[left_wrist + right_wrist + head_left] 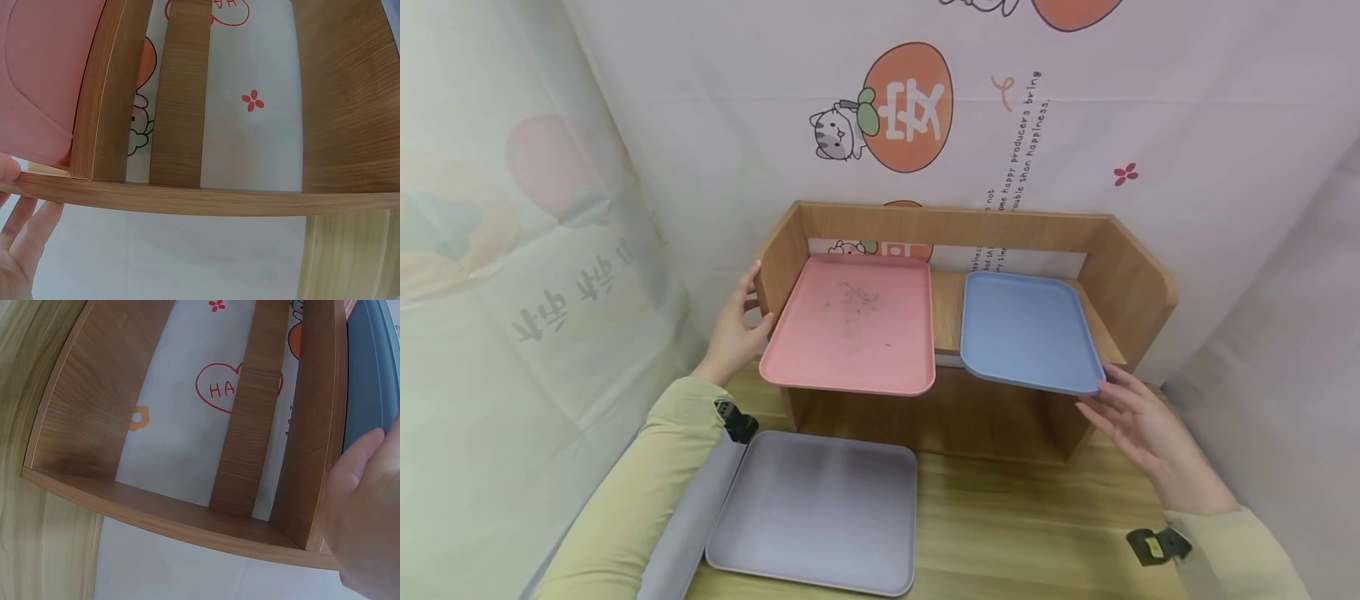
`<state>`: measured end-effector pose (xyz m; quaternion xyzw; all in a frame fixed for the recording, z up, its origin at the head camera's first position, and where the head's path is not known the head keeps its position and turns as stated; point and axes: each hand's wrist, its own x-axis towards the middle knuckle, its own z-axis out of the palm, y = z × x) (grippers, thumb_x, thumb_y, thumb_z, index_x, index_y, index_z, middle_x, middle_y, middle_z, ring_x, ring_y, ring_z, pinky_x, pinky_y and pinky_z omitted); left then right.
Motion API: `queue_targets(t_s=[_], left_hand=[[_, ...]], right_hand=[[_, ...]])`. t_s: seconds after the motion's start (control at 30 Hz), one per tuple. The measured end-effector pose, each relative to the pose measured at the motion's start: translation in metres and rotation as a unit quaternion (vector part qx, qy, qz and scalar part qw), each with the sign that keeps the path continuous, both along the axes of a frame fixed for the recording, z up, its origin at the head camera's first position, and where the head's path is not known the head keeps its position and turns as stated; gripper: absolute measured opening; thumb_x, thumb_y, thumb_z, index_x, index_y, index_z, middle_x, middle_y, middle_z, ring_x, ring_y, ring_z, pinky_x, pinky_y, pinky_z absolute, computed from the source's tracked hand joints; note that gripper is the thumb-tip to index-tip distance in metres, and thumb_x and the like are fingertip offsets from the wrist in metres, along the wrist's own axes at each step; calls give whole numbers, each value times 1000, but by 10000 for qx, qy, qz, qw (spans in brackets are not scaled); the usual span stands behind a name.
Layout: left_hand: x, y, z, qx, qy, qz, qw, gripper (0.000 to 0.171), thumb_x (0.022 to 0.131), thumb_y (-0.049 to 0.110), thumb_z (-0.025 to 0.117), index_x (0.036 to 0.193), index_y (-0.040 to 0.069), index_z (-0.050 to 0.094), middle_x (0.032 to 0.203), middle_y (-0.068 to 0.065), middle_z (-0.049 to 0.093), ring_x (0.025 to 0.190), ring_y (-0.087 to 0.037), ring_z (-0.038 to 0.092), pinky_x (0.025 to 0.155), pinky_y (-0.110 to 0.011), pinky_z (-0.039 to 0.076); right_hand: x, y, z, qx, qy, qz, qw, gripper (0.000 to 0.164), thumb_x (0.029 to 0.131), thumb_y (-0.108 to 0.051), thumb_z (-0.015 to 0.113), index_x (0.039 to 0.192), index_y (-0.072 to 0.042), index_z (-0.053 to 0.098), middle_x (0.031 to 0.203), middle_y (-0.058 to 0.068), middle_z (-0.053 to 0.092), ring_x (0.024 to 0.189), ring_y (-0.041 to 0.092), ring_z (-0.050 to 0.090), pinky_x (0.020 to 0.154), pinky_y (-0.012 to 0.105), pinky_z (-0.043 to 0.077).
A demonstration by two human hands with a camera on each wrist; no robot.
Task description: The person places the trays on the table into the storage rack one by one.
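Note:
A two-tier wooden shelf (pixel 955 225) stands upright, with a pink tray (pixel 857 333) and a smaller blue tray (pixel 1026 329) on its upper board. Both trays jut out past the board's front edge. My left hand (pixel 737 329) grips the shelf's left side panel (pixel 206 201), the thumb on the inner face and the fingers outside. At the blue tray's front right corner, my right hand (pixel 1150 433) touches the rim with its fingers extended, the thumb just below the edge. Dark flecks mark the pink tray.
A grey-lavender tray (pixel 820 512) lies on the wood-patterned table (pixel 1015 533) in front of the shelf, left of centre. Beside it is another long grey piece (pixel 696 508), partly behind my left sleeve. Printed cloth (pixel 700 108) hangs behind and at both sides.

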<state>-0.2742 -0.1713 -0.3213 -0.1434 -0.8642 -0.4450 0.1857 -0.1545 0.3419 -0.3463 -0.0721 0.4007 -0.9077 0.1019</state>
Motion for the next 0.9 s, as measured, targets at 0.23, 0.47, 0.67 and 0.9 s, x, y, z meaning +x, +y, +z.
queue_targets(t_s=[0.23, 0.47, 0.67, 0.9], left_hand=[[0, 0, 0, -72, 197, -35, 9998, 79, 89, -1, 57, 151, 28, 18, 133, -24, 41, 115, -44, 52, 74, -52, 57], [-1, -1, 0, -84, 136, -17, 9999, 80, 89, -1, 57, 151, 29, 18, 134, -24, 41, 116, -44, 51, 75, -51, 57], [-1, 0, 1, -56, 141, -30, 9999, 79, 88, -2, 57, 151, 27, 18, 133, -24, 41, 115, -44, 51, 75, -52, 57], [0, -1, 1, -63, 159, -43, 9998, 79, 89, -2, 57, 151, 27, 18, 134, -24, 41, 115, -44, 52, 74, -52, 57]], right_hand=[[-8, -3, 5, 71, -353, -296, 9989, 24, 99, 1, 37, 113, -13, 50, 103, 7, 60, 96, 18, 63, 85, 30, 56], [-16, -6, 10, 61, -592, -527, 9968, 25, 98, 2, 40, 119, -11, 40, 100, 7, 60, 92, 19, 63, 84, 30, 57], [-22, -6, 11, -52, -959, -697, 9929, 29, 97, 2, 43, 121, -13, 35, 96, 7, 59, 89, 20, 63, 83, 31, 57], [-28, 0, 9, -471, -842, -488, 9941, 19, 97, 2, 40, 113, -8, 42, 96, 10, 60, 90, 22, 62, 83, 33, 57]])
